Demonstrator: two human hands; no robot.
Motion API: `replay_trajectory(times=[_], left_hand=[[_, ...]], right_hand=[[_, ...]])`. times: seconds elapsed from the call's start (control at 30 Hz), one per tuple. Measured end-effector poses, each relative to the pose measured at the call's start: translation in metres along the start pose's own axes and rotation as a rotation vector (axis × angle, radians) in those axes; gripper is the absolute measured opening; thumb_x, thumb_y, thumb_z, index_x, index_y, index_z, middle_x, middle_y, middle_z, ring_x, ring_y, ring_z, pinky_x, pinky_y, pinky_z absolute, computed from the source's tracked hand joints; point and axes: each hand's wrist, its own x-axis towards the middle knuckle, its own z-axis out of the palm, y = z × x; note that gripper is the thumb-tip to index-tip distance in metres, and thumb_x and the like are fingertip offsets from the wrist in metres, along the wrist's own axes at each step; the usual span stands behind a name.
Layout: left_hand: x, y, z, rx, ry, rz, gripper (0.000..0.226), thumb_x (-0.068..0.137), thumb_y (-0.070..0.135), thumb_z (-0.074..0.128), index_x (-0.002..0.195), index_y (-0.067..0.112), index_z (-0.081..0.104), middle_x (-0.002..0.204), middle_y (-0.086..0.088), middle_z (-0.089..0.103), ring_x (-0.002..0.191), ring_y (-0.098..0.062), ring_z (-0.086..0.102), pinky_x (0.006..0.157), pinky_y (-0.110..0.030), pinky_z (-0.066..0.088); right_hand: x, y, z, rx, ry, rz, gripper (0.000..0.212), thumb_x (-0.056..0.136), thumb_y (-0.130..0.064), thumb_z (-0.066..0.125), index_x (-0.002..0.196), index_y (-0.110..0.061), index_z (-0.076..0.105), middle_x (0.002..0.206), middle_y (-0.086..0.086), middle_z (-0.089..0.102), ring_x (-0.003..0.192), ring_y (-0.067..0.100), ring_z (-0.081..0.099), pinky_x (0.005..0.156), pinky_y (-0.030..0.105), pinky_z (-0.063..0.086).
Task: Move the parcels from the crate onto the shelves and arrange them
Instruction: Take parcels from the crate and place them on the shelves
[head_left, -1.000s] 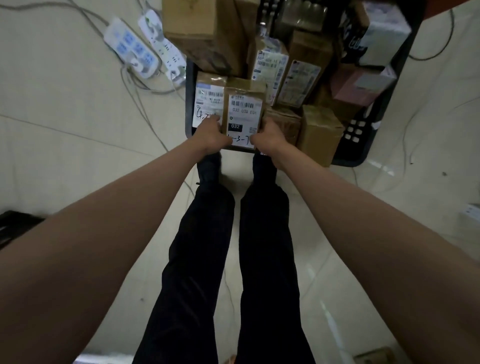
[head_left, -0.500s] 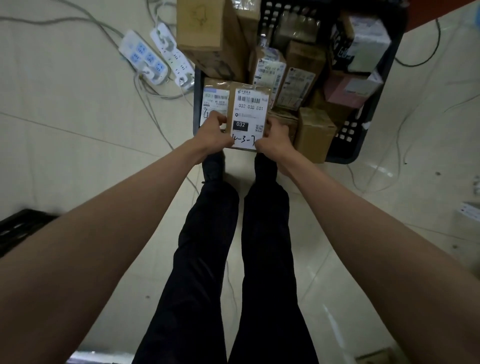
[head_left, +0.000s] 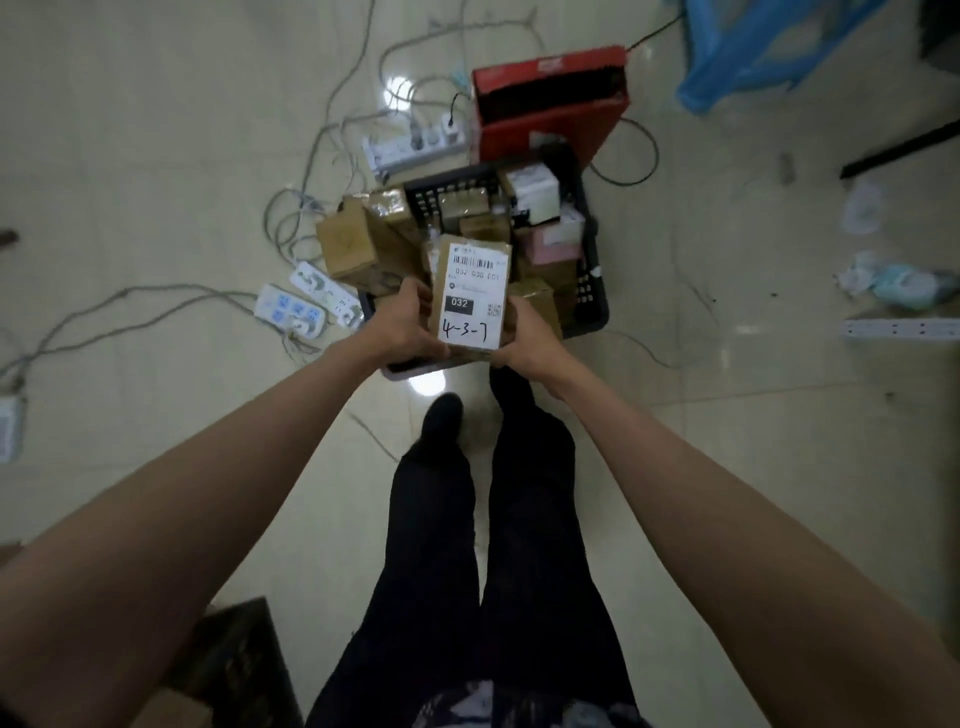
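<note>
A small brown parcel (head_left: 470, 291) with a white label reading "032" and handwritten "4-3-7" is held above the near edge of a black plastic crate (head_left: 592, 280). My left hand (head_left: 408, 322) grips its left side and my right hand (head_left: 524, 335) grips its lower right corner. The crate stands on the floor in front of my feet and holds several other brown, white and pink parcels. A larger brown box (head_left: 348, 244) leans at the crate's left side. No shelves are in view.
Power strips (head_left: 291, 309) and tangled cables lie on the tiled floor left of the crate. A red box (head_left: 545, 98) stands behind it. Blue plastic (head_left: 753, 47) is at top right, litter and a white strip (head_left: 898, 328) at right, a dark carton (head_left: 234, 670) at bottom left.
Both hands have lifted the labelled parcel up out of the crate. The view has pulled back, so the crate looks smaller and farther away, and the red box has come into view.
</note>
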Motion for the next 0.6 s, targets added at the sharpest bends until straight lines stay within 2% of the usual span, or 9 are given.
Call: replay_trajectory(times=[0.1, 0.2, 0.3, 0.37, 0.4, 0.47, 0.5, 0.6], left_hand=[[-0.038, 0.045, -0.003, 0.15, -0.053, 0.154, 0.093, 0.067, 0.01, 0.087, 0.141, 0.01, 0.031, 0.125, -0.01, 0.059, 0.109, -0.029, 0.06, 0.089, -0.037, 0.051], [-0.081, 0.097, 0.003, 0.326, -0.123, 0.333, 0.102, 0.072, 0.01, 0.083, 0.152, 0.011, 0.019, 0.129, -0.011, 0.056, 0.118, -0.03, 0.056, 0.09, -0.031, 0.045], [-0.125, 0.154, 0.02, 0.515, -0.182, 0.514, 0.098, 0.076, 0.014, 0.08, 0.152, 0.013, 0.019, 0.131, -0.005, 0.054, 0.118, -0.026, 0.055, 0.088, -0.023, 0.042], [-0.153, 0.194, 0.036, 0.601, -0.22, 0.612, 0.098, 0.074, 0.012, 0.081, 0.152, 0.014, 0.021, 0.122, 0.001, 0.053, 0.114, -0.019, 0.055, 0.088, -0.019, 0.041], [-0.166, 0.214, 0.046, 0.636, -0.235, 0.664, 0.104, 0.071, 0.016, 0.084, 0.152, 0.017, 0.019, 0.123, -0.001, 0.056, 0.115, -0.02, 0.056, 0.092, -0.024, 0.045], [-0.196, 0.253, 0.068, 0.685, -0.245, 0.767, 0.113, 0.066, 0.026, 0.087, 0.154, 0.024, 0.016, 0.124, -0.004, 0.057, 0.109, -0.023, 0.06, 0.095, -0.04, 0.052], [-0.208, 0.271, 0.081, 0.697, -0.246, 0.823, 0.113, 0.067, 0.028, 0.087, 0.155, 0.026, 0.017, 0.123, -0.004, 0.056, 0.105, -0.022, 0.061, 0.092, -0.041, 0.054], [-0.252, 0.317, 0.124, 0.715, -0.289, 0.976, 0.106, 0.07, 0.03, 0.087, 0.154, 0.029, 0.022, 0.121, -0.005, 0.056, 0.092, -0.017, 0.065, 0.08, -0.032, 0.056]], right_hand=[[-0.052, 0.002, -0.014, 0.082, 0.119, -0.016, 0.077, 0.072, -0.024, 0.086, 0.137, -0.012, 0.046, 0.132, 0.004, 0.061, 0.121, 0.02, 0.058, 0.098, 0.043, 0.053], [-0.115, 0.002, -0.034, 0.169, 0.263, -0.028, 0.089, 0.067, -0.038, 0.086, 0.139, -0.012, 0.042, 0.131, 0.003, 0.061, 0.121, 0.023, 0.059, 0.101, 0.043, 0.05], [-0.196, 0.0, -0.062, 0.257, 0.378, -0.041, 0.083, 0.076, -0.031, 0.08, 0.143, -0.011, 0.037, 0.132, 0.006, 0.059, 0.12, 0.025, 0.057, 0.102, 0.044, 0.049], [-0.251, 0.005, -0.083, 0.299, 0.469, -0.063, 0.099, 0.065, -0.038, 0.081, 0.148, -0.015, 0.031, 0.136, 0.008, 0.057, 0.122, 0.028, 0.057, 0.1, 0.045, 0.051], [-0.276, 0.01, -0.094, 0.326, 0.527, -0.068, 0.104, 0.064, -0.034, 0.083, 0.151, -0.016, 0.028, 0.138, 0.008, 0.056, 0.122, 0.027, 0.056, 0.099, 0.045, 0.051], [-0.328, 0.025, -0.114, 0.406, 0.635, -0.08, 0.099, 0.074, -0.019, 0.084, 0.154, -0.017, 0.025, 0.137, 0.008, 0.054, 0.121, 0.026, 0.055, 0.098, 0.042, 0.052], [-0.352, 0.035, -0.123, 0.447, 0.684, -0.069, 0.097, 0.077, -0.015, 0.083, 0.154, -0.019, 0.024, 0.134, 0.008, 0.054, 0.12, 0.027, 0.057, 0.096, 0.04, 0.053], [-0.422, 0.067, -0.14, 0.534, 0.848, -0.093, 0.097, 0.078, -0.01, 0.081, 0.156, -0.022, 0.024, 0.121, 0.004, 0.056, 0.109, 0.028, 0.061, 0.081, 0.032, 0.055]])
